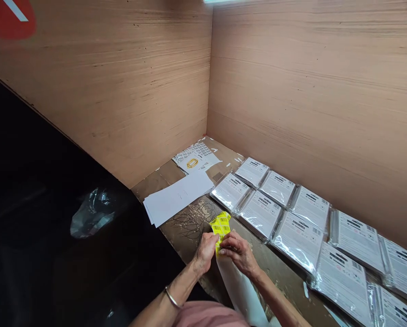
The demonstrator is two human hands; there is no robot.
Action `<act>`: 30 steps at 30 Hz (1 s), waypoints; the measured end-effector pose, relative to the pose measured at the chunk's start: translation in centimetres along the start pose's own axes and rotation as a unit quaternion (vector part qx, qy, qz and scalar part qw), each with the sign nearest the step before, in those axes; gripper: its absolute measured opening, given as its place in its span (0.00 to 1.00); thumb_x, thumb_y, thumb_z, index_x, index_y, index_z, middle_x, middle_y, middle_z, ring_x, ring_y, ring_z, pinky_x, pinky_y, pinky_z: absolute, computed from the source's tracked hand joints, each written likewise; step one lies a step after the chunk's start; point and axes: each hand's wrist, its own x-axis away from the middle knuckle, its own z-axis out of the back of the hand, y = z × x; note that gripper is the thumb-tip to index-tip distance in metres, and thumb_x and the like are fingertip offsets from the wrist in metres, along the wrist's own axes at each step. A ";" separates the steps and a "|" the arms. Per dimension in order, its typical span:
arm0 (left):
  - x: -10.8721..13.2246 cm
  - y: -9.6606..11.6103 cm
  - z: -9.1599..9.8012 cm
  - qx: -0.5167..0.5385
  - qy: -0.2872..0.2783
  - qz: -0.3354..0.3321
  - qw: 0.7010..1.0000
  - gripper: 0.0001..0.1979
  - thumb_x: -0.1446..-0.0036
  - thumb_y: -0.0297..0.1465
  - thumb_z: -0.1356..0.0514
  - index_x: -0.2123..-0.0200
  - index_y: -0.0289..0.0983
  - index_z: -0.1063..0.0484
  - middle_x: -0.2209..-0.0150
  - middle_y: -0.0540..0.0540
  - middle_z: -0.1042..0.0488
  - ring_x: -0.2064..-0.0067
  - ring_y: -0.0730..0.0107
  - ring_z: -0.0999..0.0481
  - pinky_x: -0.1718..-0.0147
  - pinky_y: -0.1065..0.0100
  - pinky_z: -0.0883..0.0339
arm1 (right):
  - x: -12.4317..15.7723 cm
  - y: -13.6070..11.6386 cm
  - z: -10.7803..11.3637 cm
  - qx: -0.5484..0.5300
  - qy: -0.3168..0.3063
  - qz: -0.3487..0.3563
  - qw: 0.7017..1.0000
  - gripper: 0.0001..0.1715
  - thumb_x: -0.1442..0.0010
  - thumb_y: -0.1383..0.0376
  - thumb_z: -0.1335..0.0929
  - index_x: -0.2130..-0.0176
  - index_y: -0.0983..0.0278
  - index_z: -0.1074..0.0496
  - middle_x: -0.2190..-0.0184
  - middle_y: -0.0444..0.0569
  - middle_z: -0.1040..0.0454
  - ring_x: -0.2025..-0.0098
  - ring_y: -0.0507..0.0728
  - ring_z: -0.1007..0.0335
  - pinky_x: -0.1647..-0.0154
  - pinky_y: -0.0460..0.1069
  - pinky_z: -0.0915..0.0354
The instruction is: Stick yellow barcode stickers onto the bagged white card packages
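Observation:
A strip of bright yellow barcode stickers (221, 223) is in front of me, its far end folded over. From its near end a long white backing strip (237, 286) runs down toward my body. My left hand (205, 251) is closed on the left side of the sticker strip, thumb on top. My right hand (240, 254) has its fingers curled in and pinched at the strip's right edge, where the yellow meets the white backing. Whether a single sticker has come loose under those fingertips is too small to tell.
Stacks of plastic-wrapped white packs (294, 238) stand in two rows on the right. White paper sheets (179, 197) lie at the left table edge, with printed sheets (197, 158) behind. Wooden panels (312, 81) wall the corner. A clear plastic bag (93, 213) is in the dark area left.

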 end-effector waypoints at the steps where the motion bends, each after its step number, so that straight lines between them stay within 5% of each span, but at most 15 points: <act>1: 0.0 0.0 0.0 -0.008 -0.004 -0.001 1.000 0.12 0.57 0.35 0.42 0.78 0.30 0.29 0.77 0.46 0.30 0.73 0.71 0.34 0.75 0.71 0.44 | -0.1 0.1 0.0 0.004 -0.004 -0.005 1.000 0.06 0.49 0.62 0.32 0.73 0.63 0.30 0.73 0.44 0.34 0.67 0.52 0.39 0.66 0.47 0.42; 13: -0.3 -0.3 0.1 -0.046 0.006 -0.002 0.999 0.11 0.56 0.33 0.43 0.82 0.30 0.30 0.82 0.49 0.34 0.78 0.77 0.41 0.79 0.73 0.50 | -0.3 0.0 -0.7 0.073 -0.023 0.002 0.997 0.09 0.52 0.71 0.31 0.77 0.65 0.37 0.73 0.44 0.37 0.67 0.53 0.44 0.66 0.47 0.46; 23: -1.7 -1.8 0.8 0.004 0.067 0.053 0.996 0.11 0.59 0.34 0.41 0.82 0.31 0.30 0.82 0.46 0.30 0.81 0.73 0.34 0.79 0.71 0.43 | 2.5 -2.6 -0.6 0.241 -0.066 0.124 0.960 0.09 0.42 0.70 0.42 0.73 0.65 0.39 0.72 0.47 0.35 0.68 0.54 0.46 0.66 0.51 0.49; 26: -1.9 -2.0 1.3 0.001 0.076 0.071 0.995 0.10 0.58 0.33 0.42 0.82 0.30 0.31 0.84 0.46 0.30 0.83 0.73 0.35 0.82 0.72 0.45 | 2.1 -3.7 1.5 0.141 -0.032 0.056 0.988 0.08 0.43 0.67 0.39 0.75 0.65 0.39 0.74 0.46 0.35 0.69 0.53 0.44 0.67 0.50 0.47; 30: -1.8 -2.1 1.7 -0.006 0.078 0.092 0.993 0.10 0.54 0.30 0.44 0.81 0.29 0.30 0.84 0.45 0.29 0.84 0.74 0.36 0.84 0.73 0.48 | -2.5 -2.6 6.2 0.013 0.015 -0.124 0.992 0.09 0.51 0.64 0.33 0.78 0.65 0.37 0.77 0.44 0.33 0.72 0.52 0.40 0.70 0.47 0.44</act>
